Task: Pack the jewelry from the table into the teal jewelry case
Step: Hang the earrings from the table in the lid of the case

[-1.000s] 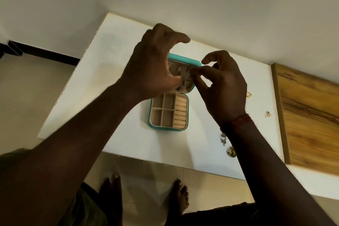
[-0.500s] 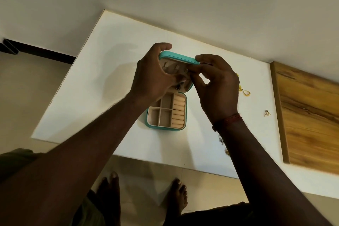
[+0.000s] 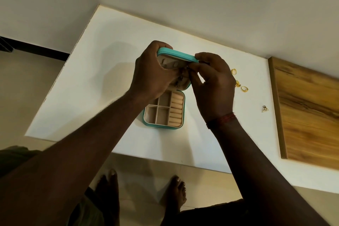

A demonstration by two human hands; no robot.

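The teal jewelry case [image 3: 163,125] lies open on the white table [image 3: 102,71], its beige tray split into compartments and ring rolls. Its lid [image 3: 177,56] stands upright. My left hand [image 3: 152,77] grips the lid's left edge, thumb inside. My right hand [image 3: 213,86] pinches a small dark earring [image 3: 187,67] against the lid's inner panel. Two more small pieces hang lower on that panel [image 3: 180,79]. Gold rings [image 3: 233,71] [image 3: 244,89], a gold charm [image 3: 238,83] and a triangular earring [image 3: 264,109] lie on the table to the right.
A wooden board [image 3: 308,112] lies along the table's right side. The wall runs close behind the table. The table's near edge is just above my bare feet [image 3: 176,192] on the tiled floor.
Both hands have dropped from above the case to its lid. My left hand now grips the lid's edge, and the right hand brought the earring against the lid's inside.
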